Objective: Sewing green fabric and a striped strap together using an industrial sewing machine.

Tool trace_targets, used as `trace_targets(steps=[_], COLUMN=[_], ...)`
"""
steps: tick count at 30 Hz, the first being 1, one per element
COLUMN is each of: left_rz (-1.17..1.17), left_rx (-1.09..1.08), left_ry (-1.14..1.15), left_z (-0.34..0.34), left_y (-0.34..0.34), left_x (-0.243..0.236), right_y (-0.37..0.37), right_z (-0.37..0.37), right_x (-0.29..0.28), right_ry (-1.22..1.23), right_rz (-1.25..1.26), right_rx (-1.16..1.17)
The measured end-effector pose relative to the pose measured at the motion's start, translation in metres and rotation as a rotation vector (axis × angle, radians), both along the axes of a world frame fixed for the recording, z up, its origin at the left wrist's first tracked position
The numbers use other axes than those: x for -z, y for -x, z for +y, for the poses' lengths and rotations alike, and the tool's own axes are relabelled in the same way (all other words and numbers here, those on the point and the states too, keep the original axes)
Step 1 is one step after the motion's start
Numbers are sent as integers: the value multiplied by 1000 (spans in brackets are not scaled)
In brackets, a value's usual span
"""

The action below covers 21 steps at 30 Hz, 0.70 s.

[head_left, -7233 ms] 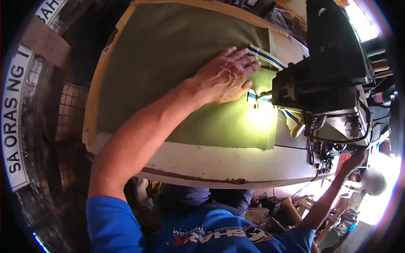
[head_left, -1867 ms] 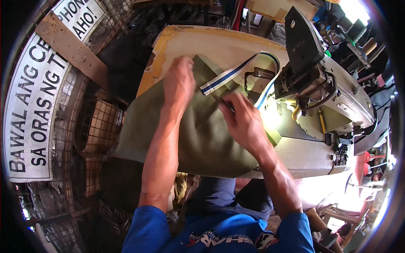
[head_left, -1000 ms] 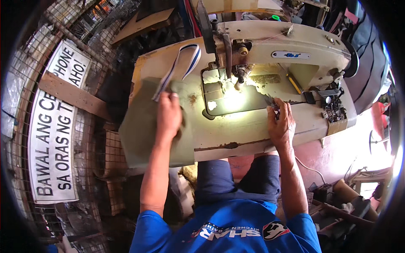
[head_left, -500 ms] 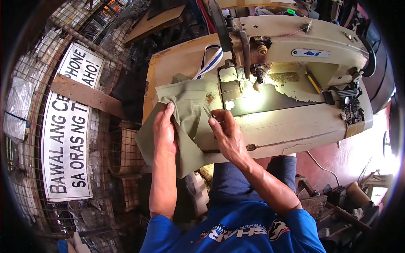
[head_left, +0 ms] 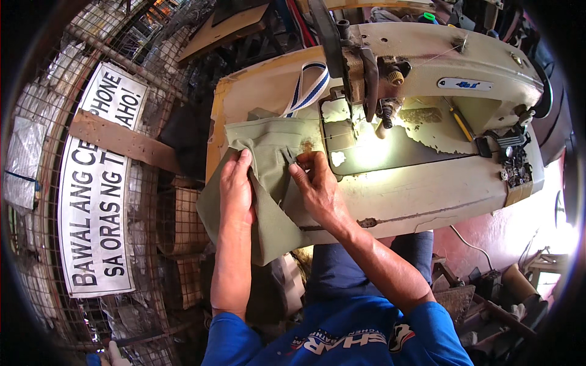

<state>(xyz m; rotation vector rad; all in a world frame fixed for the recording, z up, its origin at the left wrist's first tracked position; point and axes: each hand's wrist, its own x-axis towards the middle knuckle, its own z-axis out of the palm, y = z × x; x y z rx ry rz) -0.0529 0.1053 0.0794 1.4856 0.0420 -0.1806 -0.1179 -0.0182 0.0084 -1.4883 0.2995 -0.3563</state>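
A piece of olive-green cloth (head_left: 268,210) with stitched seams lies over the left end of the sewing machine's bed and hangs off its near edge. My left hand (head_left: 237,186) grips a fold of it, thumb on top. At the cloth's right part, my right hand (head_left: 317,183) pinches a small, dark, pointed tool (head_left: 289,156) between thumb and fingers, its tip against the seam area. The tool's kind is too small to make out. Just right of the cloth is the sewing machine (head_left: 415,67), its lamp lighting the needle area.
A white strap with blue stripes (head_left: 308,88) loops behind the cloth. A yellow-handled tool (head_left: 462,124) lies under the machine arm. To the left stands a wire mesh (head_left: 149,244) with a white sign (head_left: 97,207) and a wooden slat (head_left: 122,141).
My right hand has moved slightly left, bringing the pointed tool closer onto the cloth. My left hand keeps its grip. The view has shifted a little.
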Motion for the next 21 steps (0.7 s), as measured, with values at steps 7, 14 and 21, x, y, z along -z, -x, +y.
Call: trace_targets(steps=[7, 14, 21], left_rz=[-334, -297, -315], left_rx=[119, 172, 141], left_ry=[-55, -20, -94], left_z=[-1, 3, 1], left_y=[-10, -16, -13], left_x=[9, 9, 11], right_y=[-12, -16, -23], right_z=[4, 3, -2], right_x=[-5, -3, -9], right_ry=[44, 27, 60], right_rz=[-125, -175, -175], right_rx=[-22, -32, -29])
